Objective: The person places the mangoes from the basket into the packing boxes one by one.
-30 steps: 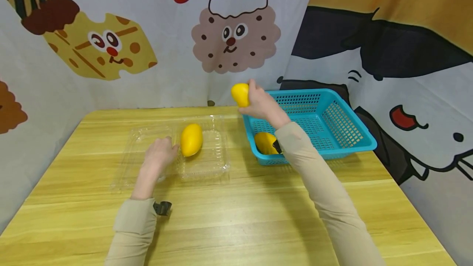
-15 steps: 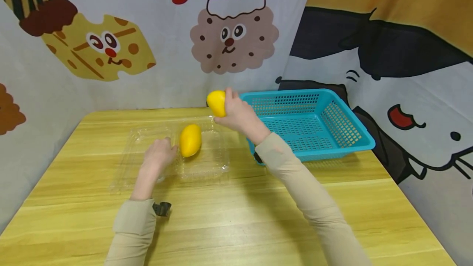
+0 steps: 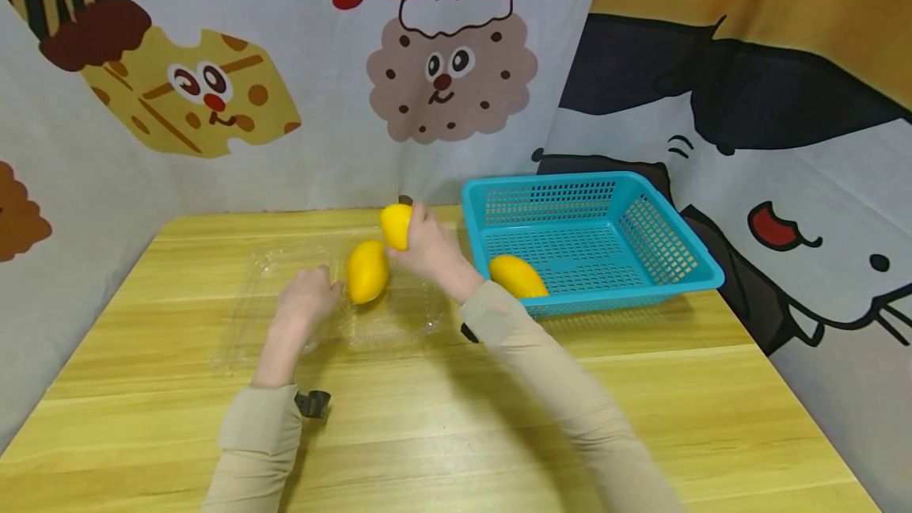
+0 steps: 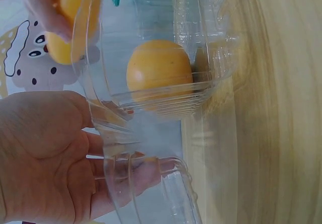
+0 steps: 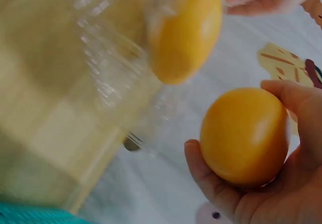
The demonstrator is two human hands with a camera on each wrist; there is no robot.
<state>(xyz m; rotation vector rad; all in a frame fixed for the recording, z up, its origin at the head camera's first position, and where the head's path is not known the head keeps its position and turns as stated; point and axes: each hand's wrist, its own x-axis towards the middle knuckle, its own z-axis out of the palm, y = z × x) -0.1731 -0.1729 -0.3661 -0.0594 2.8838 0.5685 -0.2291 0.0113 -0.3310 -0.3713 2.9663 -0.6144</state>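
My right hand (image 3: 433,253) grips a yellow mango (image 3: 395,226) between thumb and fingers, over the far side of a clear plastic clamshell container (image 3: 399,324). The held mango (image 5: 244,136) shows whole in the right wrist view. Another mango (image 3: 367,271) lies in the container's right half, close to the hinge. My left hand (image 3: 308,296) holds the container at the middle, where the two halves meet. Its fingers (image 4: 138,176) show through the plastic in the left wrist view.
To the right stands a turquoise perforated basket (image 3: 627,301) with one mango (image 3: 518,275) in its near left corner. The container's lid half (image 3: 260,299) lies unfolded to the left on the wooden table (image 3: 427,434). A printed cloth (image 3: 328,165) hangs behind the table.
My right hand has carried its mango leftward and down from over the basket to over the container. The mango in the basket has come back into full view. My left hand has stayed put.
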